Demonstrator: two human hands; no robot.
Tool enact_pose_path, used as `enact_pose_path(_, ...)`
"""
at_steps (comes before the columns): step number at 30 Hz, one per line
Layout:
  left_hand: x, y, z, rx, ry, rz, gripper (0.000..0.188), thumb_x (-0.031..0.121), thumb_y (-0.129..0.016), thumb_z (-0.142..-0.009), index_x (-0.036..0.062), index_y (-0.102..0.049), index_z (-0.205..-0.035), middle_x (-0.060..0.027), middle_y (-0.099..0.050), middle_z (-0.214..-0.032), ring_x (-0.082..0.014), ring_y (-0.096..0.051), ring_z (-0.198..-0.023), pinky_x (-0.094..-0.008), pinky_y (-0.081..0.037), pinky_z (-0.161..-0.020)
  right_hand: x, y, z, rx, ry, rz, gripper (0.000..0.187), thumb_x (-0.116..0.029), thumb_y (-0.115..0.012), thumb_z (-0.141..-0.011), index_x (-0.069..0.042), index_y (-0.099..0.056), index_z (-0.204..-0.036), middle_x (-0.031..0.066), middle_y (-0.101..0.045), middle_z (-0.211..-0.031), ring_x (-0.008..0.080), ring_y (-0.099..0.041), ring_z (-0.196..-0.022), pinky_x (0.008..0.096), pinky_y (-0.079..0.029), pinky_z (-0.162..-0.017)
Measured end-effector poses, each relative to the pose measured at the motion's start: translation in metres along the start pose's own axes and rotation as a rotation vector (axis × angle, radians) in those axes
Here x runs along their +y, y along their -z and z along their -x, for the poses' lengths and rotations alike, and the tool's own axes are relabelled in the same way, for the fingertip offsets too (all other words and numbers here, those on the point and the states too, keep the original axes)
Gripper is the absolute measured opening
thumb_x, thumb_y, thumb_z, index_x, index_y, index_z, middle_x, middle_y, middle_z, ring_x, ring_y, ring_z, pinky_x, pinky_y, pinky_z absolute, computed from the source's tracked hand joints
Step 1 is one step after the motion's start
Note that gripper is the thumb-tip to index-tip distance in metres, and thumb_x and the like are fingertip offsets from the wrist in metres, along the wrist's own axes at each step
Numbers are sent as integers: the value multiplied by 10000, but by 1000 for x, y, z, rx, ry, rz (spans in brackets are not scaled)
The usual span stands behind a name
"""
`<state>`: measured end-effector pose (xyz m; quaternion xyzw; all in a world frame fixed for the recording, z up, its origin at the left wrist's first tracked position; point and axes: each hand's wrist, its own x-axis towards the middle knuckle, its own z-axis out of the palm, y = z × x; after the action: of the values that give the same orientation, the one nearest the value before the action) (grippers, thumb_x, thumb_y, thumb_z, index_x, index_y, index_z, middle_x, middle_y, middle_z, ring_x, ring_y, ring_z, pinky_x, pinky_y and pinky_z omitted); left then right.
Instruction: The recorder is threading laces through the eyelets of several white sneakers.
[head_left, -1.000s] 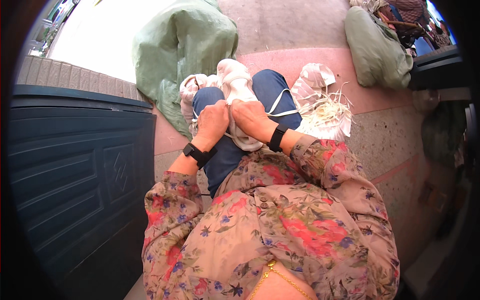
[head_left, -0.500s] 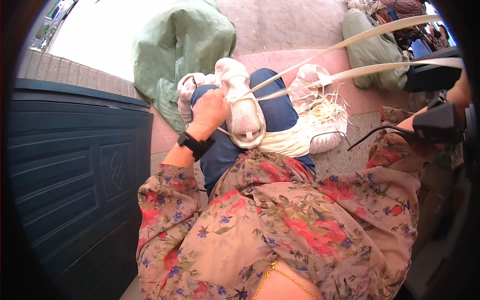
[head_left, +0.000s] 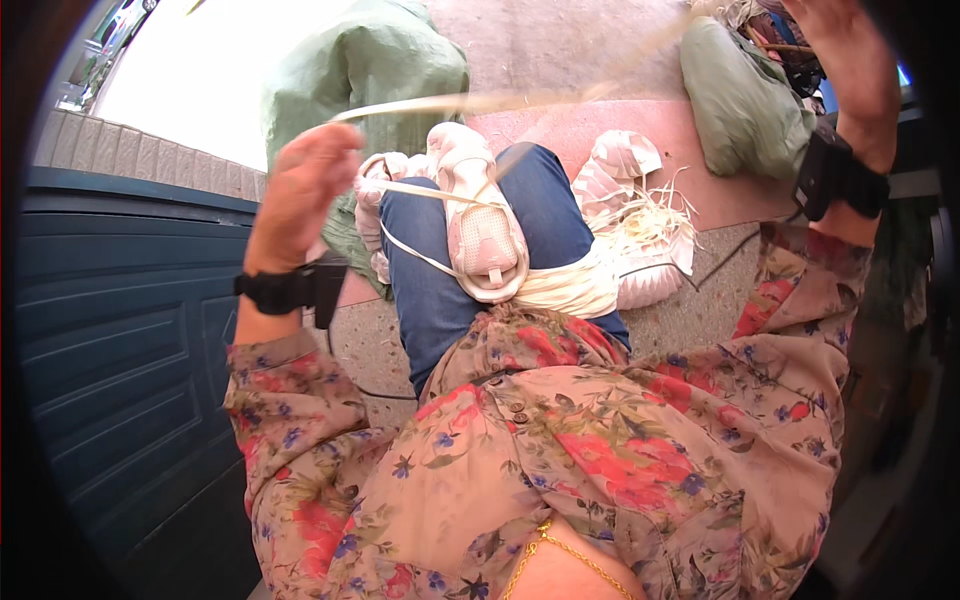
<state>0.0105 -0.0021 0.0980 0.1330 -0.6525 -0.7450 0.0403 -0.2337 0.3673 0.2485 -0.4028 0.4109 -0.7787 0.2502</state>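
Note:
A pale pink sneaker [head_left: 478,235] lies on my lap between my thighs, its mesh tongue toward me. A cream shoelace [head_left: 410,190] trails from it to the left and loops over my thigh. My left hand [head_left: 305,190], slightly blurred, is raised left of the sneaker, closed on a lace that stretches across to the right and smears with motion. Up at the far right is my right hand [head_left: 850,65]. Its fingers are blurred and cut off by the picture's edge, so what they hold is hidden. A bundle of cream laces [head_left: 570,288] drapes over my right thigh.
More pink shoes [head_left: 615,175] sit on the floor to the right, under loose lace ends. Another shoe shows beyond my left knee. Green sacks [head_left: 365,80] stand ahead and at the far right. A dark blue panelled door [head_left: 120,330] borders my left side.
My left hand has lifted off the sneaker, moving left. My right hand has gone forward from the right edge. The two laces pulled taut to the right are no longer stretched there.

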Motion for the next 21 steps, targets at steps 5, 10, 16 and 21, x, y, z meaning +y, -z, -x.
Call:
enact_pose_path(5,-28,173,54,278,122,466,142,182,-436,-932,92,-500,-842,70,-274,-505,-72,-285,-457,-227,-300,-527,-12,161,108,501,-130,-718,55,1,-408,-728,-10,-366,-761,65,-345,-741,182,-371,-729,335,-333,-723)
enact_pose_path(10,-6,224,81,626,89,436,222,289,-433,-938,98,-546,-927,56,-296,-552,-68,-303,-480,-251,-334,-564,19,185,144,821,-154,-284,184,-139,-395,-871,-54,-353,-713,45,-331,-697,170,-334,-650,308,-308,-633)
enact_pose_path(16,-29,156,53,604,144,82,258,293,-453,-932,52,-537,-971,72,-286,-559,-33,-273,-455,-200,-293,-473,173,56,113,482,-507,756,297,-158,-522,-892,28,-531,-1123,14,-579,-749,72,-494,-631,204,-429,-594)
enact_pose_path(21,-90,22,28,-3,346,-68,230,233,-513,-902,25,-604,-944,30,-506,-630,-48,-452,-535,-192,-361,-484,273,-54,139,58,-710,607,164,-135,-543,-854,4,-625,-885,84,-628,-734,163,-601,-672,275,-480,-626)
